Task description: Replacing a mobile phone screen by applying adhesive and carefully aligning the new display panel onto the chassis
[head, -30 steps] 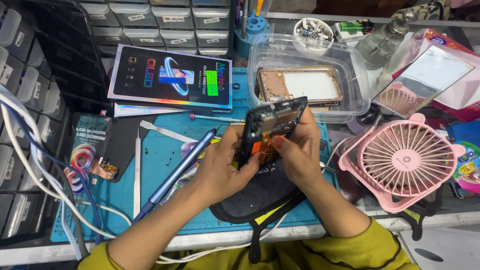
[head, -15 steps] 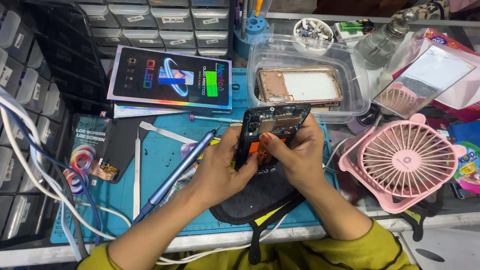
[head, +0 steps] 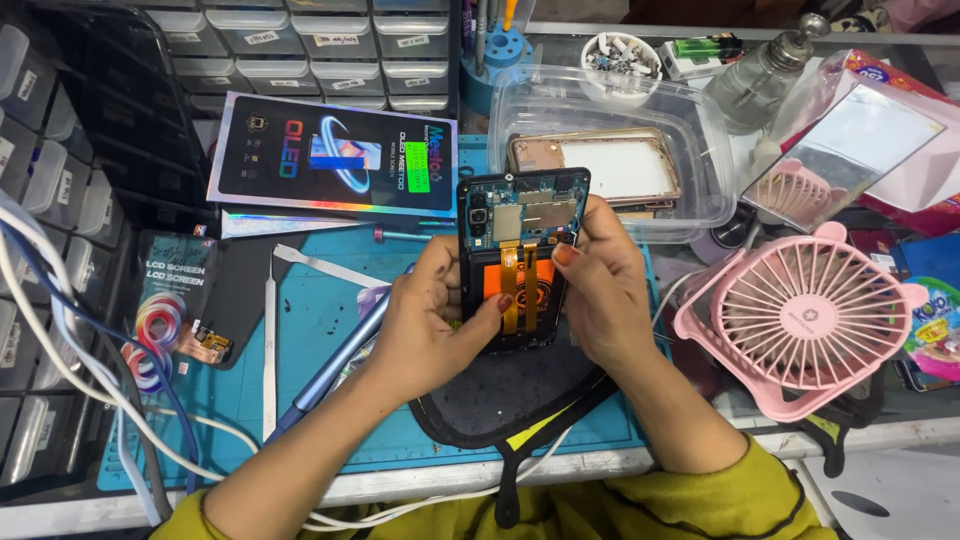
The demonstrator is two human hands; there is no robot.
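Phone point(head: 522, 262), opened with its back cover off, sits upright between both hands above the blue work mat point(head: 330, 300), circuit board at the top and orange battery with flex ribbons below. Left hand point(head: 430, 320) is clamped on the left edge, thumb pressing the lower battery area; right hand point(head: 600, 290) is clamped on the right edge, thumb tip on the board near the ribbon connector. Judged from this pose, good practice is to keep the frame braced by the left hand and apply only light fingertip pressure. Beyond the grip lies a clear plastic tray point(head: 700, 130); right of it a pink fan point(head: 805, 315) stands near; left of it a blue tool point(head: 335, 365) and tweezers point(head: 268, 340) leave modest free room.
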